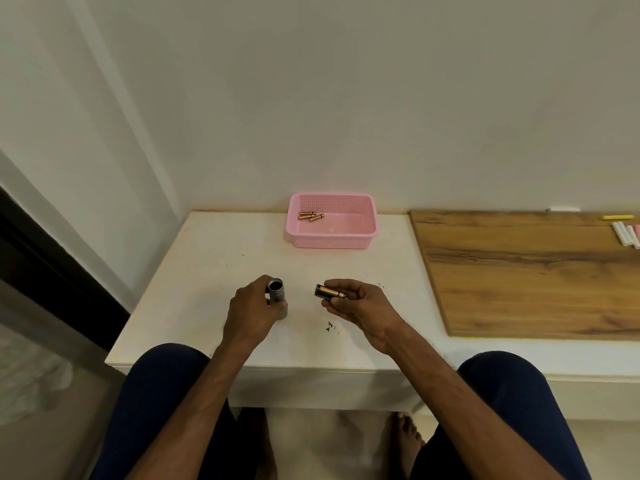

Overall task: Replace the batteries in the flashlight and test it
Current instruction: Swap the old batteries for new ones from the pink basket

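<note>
My left hand grips a grey flashlight body that stands upright on the white table, its dark open end facing up. To its right, my right hand pinches a battery holder loaded with copper-coloured batteries, held roughly level above the table with its black end toward the flashlight. A small gap separates the two parts. At the back of the table a pink basket holds loose batteries in its left corner.
A wooden board lies to the right, with chalk sticks at its far right end. A wall stands right behind the basket. Small dark specks mark the table near my right wrist. My knees are below the table's front edge.
</note>
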